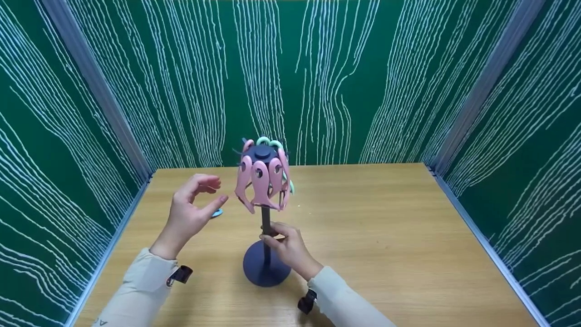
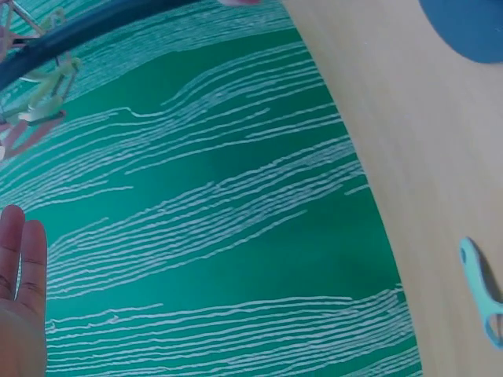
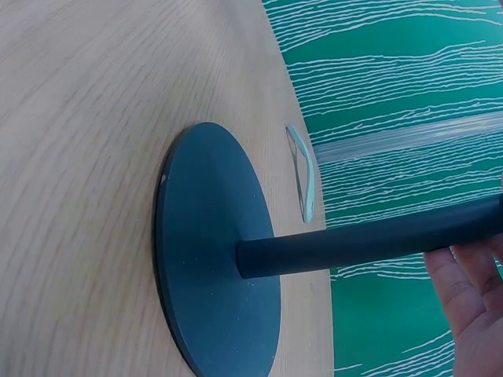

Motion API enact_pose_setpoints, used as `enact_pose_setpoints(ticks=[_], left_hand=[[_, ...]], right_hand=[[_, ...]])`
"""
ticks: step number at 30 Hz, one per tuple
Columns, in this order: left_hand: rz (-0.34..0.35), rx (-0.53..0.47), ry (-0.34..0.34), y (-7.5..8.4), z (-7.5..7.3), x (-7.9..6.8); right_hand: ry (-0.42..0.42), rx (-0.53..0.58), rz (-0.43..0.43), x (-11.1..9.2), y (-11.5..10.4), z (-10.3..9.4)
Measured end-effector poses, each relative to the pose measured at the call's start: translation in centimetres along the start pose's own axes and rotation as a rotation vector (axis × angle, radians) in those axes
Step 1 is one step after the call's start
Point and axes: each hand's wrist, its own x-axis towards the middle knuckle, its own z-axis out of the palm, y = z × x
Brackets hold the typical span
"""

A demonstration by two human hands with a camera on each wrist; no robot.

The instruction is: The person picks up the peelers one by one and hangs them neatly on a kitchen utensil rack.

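A dark rotating-style stand [image 1: 266, 220] with a round base [image 3: 212, 259] rises from the table, its hooked top hung with several pink, fish-shaped pieces [image 1: 260, 184] and a few light green ones [image 1: 263, 140]. The right hand [image 1: 290, 247] holds the pole between thumb and fingers, below the hanging pieces. To the left of them, the left hand [image 1: 190, 211] is held in the air with fingers and thumb apart and nothing between them. Beneath it, a light blue piece [image 2: 475, 279] with a holed handle and a forked end lies on the table, mostly hidden in the head view.
The wooden table [image 1: 386, 245] is bordered by green walls [image 1: 336, 81] with white wavy lines and by metal corner posts [image 1: 485, 86]. A dark wrist camera [image 1: 181, 274] is strapped by the left sleeve, another camera [image 1: 307, 302] by the right.
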Motion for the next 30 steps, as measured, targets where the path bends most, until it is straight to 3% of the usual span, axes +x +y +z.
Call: enact_pose_setpoints(ticks=[11,30], left_hand=[[-0.036,0.083,-0.001,-2.2,-0.8,-0.4],[-0.244,0.204,-0.094,-6.2,-2.5,0.4]], right_hand=[[-0.011,-0.016,-0.02,-0.1,0.2,0.0],[-0.008,-0.003,-0.025,0.0,0.1,-0.1]])
